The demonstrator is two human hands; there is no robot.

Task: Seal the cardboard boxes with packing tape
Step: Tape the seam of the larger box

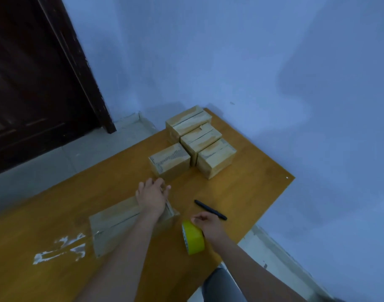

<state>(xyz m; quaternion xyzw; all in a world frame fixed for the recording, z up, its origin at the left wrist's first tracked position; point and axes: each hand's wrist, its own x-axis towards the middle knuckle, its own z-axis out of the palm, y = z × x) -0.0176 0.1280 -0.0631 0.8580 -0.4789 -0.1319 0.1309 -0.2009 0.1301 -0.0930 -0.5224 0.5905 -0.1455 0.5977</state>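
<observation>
A cardboard box [112, 223] lies on the wooden table [241, 192] in front of me, its top seam visible. My left hand [150, 196] rests palm down on the box's far end, fingers spread past its edge. My right hand [208, 225] holds a yellow roll of packing tape [193, 237] standing on edge just right of the box. Several more cardboard boxes [197, 138] stand grouped at the far side; the nearest one [169, 162] shows a torn strip on top.
A black marker [209, 209] lies on the table just beyond my right hand. White scuffed patches [60, 249] mark the tabletop at the left. The table's right edge [271, 205] meets a blue wall; a dark door [34, 83] stands at the far left.
</observation>
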